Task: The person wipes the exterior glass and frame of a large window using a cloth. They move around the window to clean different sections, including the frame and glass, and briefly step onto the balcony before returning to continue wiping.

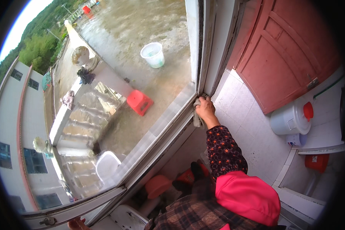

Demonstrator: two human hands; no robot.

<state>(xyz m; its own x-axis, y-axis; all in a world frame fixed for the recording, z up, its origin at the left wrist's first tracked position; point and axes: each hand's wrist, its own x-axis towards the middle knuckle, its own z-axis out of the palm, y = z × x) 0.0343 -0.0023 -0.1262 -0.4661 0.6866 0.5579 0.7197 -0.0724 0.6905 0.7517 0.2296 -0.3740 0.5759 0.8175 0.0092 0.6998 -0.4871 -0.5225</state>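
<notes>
My right hand [206, 110] presses a damp-looking grey cloth [199, 122] into the lower corner of the window frame [161, 149], where the sill track meets the upright. Part of the cloth hangs below my fingers. At the bottom edge of the view, my left hand [78, 224] is only partly seen, beside the sliding sash rail [83, 205] and its metal latch [48, 220]. Whether those fingers grip the rail is hidden. The window glass [115, 161] stands between me and the yard outside.
Below me, my dark shoes [196, 171] are on a red stool [187, 176], with an orange basin [158, 186] alongside. A red door [287, 57] and a lidded white bucket [287, 122] are at right. Outside are a red stool [139, 102], a white bucket [153, 56] and a balustrade [86, 112].
</notes>
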